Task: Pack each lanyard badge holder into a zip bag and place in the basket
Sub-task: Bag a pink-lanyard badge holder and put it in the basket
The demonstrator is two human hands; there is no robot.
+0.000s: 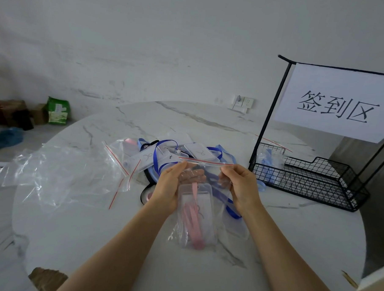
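At the near left edge of the white marble table (99,233), a scrap of brown cardboard (46,277) is seen. Above the near middle of the table, a clear zip bag (213,168) is held up between both hands, apart from the tabletop. Its top left corner is pinched by the left hand (170,188), thumb in front and fingers curled behind the plastic. Its top right corner is gripped by the right hand (240,187) between thumb and fingertips. The red zip strip (205,161) is stretched level between the two hands. Inside the bag a clear badge holder (197,200) is lodged upright, with its pink lanyard (196,224) folded in the lower part.

Just beyond the hands, a pile of badge holders (146,157) tangled with blue lanyards (164,144) is spread on the table. To the left of the pile, loose empty zip bags (64,172) with red strips are scattered.

Farther right, a black wire basket (295,183) is set on the table, and a filled bag (269,166) is seen at its left end. Above it, a white sign (338,105) with black characters is hung from a black frame.

On the floor at far left, a green packet (57,111) is stood against the wall.
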